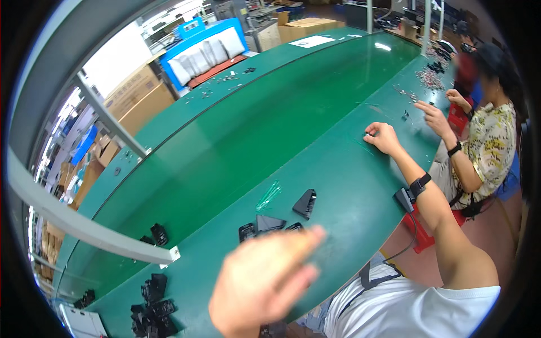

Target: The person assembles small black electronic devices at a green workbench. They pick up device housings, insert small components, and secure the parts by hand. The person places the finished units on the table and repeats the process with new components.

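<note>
My left hand [262, 276] is raised in the near foreground, smeared by motion, so what its fingers do is unclear. Just beyond it on the green table lie several black plastic wedge-shaped housings, one standing apart [305, 203] and a flat-sided one [270, 223] partly behind my fingers. My right hand [383, 138] reaches far to the right, its fingertips pinched together at the tabletop around something small and dark. Thin green strips [363, 145] lie beside those fingertips. A small bundle of green strips [269, 195] rests beyond the housings.
A green conveyor belt [225, 146] runs beyond the work surface. Grey frame posts [112, 217] rise at left, near a pile of black parts [152, 310]. A co-worker [484, 124] sits at right, hands over the table near scattered small parts [431, 78].
</note>
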`<move>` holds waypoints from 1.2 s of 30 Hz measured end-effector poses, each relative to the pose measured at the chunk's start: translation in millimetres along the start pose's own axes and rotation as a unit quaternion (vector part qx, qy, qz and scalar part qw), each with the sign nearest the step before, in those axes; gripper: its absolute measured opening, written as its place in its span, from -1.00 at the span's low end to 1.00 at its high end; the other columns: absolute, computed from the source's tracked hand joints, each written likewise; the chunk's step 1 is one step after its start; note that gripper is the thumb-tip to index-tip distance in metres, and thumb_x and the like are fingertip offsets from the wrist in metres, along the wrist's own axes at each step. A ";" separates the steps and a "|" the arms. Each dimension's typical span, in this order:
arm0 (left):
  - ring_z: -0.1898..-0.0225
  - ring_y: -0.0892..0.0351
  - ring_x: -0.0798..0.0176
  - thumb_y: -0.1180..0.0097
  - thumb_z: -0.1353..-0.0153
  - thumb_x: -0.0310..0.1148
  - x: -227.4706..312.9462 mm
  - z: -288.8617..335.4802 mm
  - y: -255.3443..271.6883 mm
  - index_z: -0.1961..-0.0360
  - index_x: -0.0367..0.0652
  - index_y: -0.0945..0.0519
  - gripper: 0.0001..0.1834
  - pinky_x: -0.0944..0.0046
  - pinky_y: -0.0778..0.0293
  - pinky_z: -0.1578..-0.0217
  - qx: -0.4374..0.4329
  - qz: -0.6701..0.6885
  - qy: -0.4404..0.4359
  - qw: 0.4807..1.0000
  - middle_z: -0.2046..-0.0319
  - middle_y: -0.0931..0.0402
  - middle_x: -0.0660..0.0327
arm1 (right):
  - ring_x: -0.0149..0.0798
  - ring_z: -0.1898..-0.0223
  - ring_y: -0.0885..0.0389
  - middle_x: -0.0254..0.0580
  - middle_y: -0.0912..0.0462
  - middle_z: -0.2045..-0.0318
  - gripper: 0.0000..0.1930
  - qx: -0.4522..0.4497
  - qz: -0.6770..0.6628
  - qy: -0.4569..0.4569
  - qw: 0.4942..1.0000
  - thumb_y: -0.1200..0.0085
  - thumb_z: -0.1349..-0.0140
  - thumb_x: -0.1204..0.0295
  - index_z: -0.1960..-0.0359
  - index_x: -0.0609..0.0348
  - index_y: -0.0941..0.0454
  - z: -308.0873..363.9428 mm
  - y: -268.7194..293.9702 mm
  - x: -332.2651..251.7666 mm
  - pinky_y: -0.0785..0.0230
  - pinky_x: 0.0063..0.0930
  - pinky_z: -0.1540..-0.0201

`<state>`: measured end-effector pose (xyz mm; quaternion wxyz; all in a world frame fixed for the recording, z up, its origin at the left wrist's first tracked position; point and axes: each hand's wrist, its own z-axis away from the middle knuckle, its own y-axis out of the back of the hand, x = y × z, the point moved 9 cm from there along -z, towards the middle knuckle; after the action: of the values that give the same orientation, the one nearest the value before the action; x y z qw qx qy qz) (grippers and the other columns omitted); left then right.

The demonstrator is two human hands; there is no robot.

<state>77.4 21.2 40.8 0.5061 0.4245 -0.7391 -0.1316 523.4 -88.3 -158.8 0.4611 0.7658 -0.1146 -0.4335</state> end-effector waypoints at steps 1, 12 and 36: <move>0.26 -0.68 0.18 -0.24 -0.11 -0.49 6.3 2.3 6.5 -0.08 -0.24 -0.60 -0.55 0.26 -0.56 0.13 0.005 -0.022 0.007 1.000 0.24 -0.68 0.10 | -0.28 0.32 -0.66 -0.23 -0.71 0.30 -0.66 0.009 -0.025 0.015 1.000 -0.37 -0.01 0.30 0.17 0.16 -0.67 -3.1 -9.1 -9.9 -0.51 -0.36 0.22; 0.43 -0.60 0.04 -0.23 -0.20 -0.22 -106.1 3.2 -44.3 0.62 -0.25 -0.57 -0.65 0.10 -0.50 0.36 0.022 -0.218 0.143 0.965 0.54 -0.55 0.12 | -0.55 0.49 -0.50 -0.36 -0.58 0.45 -0.65 -0.213 -0.348 0.207 0.889 -0.39 -0.07 0.30 0.17 0.13 -0.57 74.1 -82.5 -239.3 -0.41 -0.57 0.44; 0.00 -0.52 -0.04 -0.14 -0.14 -0.42 -161.4 13.1 -54.8 -0.04 -0.25 -0.51 -0.60 0.09 -0.44 -0.05 0.104 -0.032 0.279 0.954 0.06 -0.45 -0.04 | -0.34 0.13 -0.67 -0.12 -0.63 0.10 -0.88 -0.385 -0.579 0.086 0.714 -0.14 -0.19 0.67 0.25 0.28 -0.54 103.5 -120.9 -236.5 -0.53 -0.49 0.08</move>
<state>113.7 107.7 -102.1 0.6407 0.5184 -0.5638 0.0539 275.3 51.2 -144.8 0.3828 0.4727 0.5676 -0.5549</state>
